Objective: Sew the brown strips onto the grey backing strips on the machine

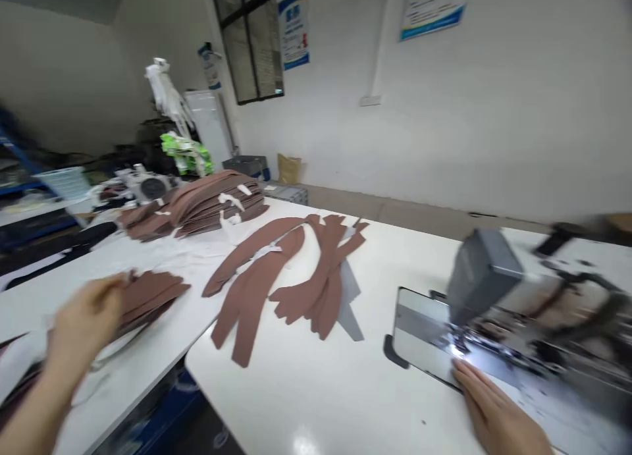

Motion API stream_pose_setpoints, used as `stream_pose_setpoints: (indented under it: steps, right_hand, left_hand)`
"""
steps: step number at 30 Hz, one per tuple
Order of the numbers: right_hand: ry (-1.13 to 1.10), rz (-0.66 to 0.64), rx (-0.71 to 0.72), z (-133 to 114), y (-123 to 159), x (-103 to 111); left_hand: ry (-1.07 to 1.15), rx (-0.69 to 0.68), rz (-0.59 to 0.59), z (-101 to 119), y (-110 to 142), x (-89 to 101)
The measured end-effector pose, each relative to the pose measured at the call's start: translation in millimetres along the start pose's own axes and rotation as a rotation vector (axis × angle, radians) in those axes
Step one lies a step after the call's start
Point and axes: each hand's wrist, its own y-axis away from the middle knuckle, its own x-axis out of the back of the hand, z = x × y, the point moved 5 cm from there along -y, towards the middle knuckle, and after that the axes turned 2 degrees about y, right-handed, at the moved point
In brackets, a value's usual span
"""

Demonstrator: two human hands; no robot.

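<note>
On the left, my left hand [91, 313] is blurred, its fingers curled in a pinch at the edge of a brown fabric piece [153, 294] in a small pile. My right hand [494, 405] lies flat with outstretched fingers on the bed plate [424, 340] of a sewing machine [486, 270], close to the lit needle area. No fabric shows under its fingertips. Between my hands, several curved brown fabric strips [316, 277] lie loosely overlapped on the white table [316, 389].
A thick stack of brown cut pieces [217, 201] with white ties lies farther back. Behind it are white and green hanging strips [185, 153] and a light blue basket [64, 183]. A gap [192, 409] separates the two tables in front. A white wall [419, 132] stands behind.
</note>
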Motion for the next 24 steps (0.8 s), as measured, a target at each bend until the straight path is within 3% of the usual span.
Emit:
stream_pose_setpoints:
  steps: [2,4,5,7,9,12,15,20,22,24]
  right_hand:
    - [0.011,-0.018,-0.008,-10.8,-7.0,12.3]
    - [-0.007,-0.056,-0.035,-17.6,-13.5,19.4]
    - [-0.017,-0.065,-0.055,-19.2,-15.5,21.9]
    - [-0.034,-0.064,-0.079,-20.9,-17.2,25.5]
    - [-0.047,-0.042,-0.075,-22.7,-17.8,28.1]
    - [-0.055,-0.008,-0.066,-25.1,-19.8,30.5]
    - [-0.033,-0.002,-0.057,-25.7,-21.5,30.3]
    - [0.041,-0.008,-0.021,-25.9,-15.2,28.5]
    - [0.056,0.018,0.069,-38.7,-15.8,31.6]
    - [0.063,0.035,0.18,-62.0,-23.4,35.0]
  left_hand:
    - [0.197,-0.129,-0.212,75.3,10.0,-83.3]
    - [0.155,-0.394,-0.493,164.0,42.3,-158.1]
    - [0.143,-0.476,-0.562,202.1,60.7,-185.5]
    - [0.102,-0.568,-0.632,259.0,93.5,-224.1]
    - [0.046,-0.607,-0.656,289.0,115.6,-245.1]
    - [-0.037,-0.626,-0.676,298.4,124.4,-256.3]
    - [-0.104,-0.605,-0.724,294.0,110.0,-254.7]
    - [-0.156,-0.597,-0.722,305.1,83.9,-221.9]
    - [-0.13,-0.706,-0.752,317.8,100.6,-200.4]
    - [-0.089,-0.872,-0.843,328.3,141.2,-178.3]
